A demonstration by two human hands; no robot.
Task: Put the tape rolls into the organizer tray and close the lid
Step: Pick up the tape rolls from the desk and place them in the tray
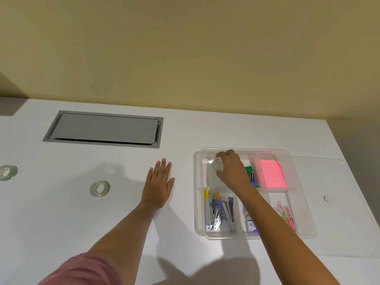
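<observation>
A clear organizer tray (304, 225) stands on the white desk at the right, lid off. My right hand (232, 171) is inside its far-left compartment, fingers closed around a clear tape roll (217, 166). My left hand (159, 185) lies flat on the desk, fingers spread, holding nothing. Two more clear tape rolls rest on the desk: one (99, 189) left of my left hand, another (7, 173) at the far left edge. The transparent lid (337, 182) lies flat on the desk to the right of the tray, partly under it.
The tray holds pink sticky notes (271, 174), staplers and staple removers (218, 212), coloured paper clips (286, 217) and binder clips. A grey cable hatch (104, 129) is set into the desk at the back left. A beige wall rises behind.
</observation>
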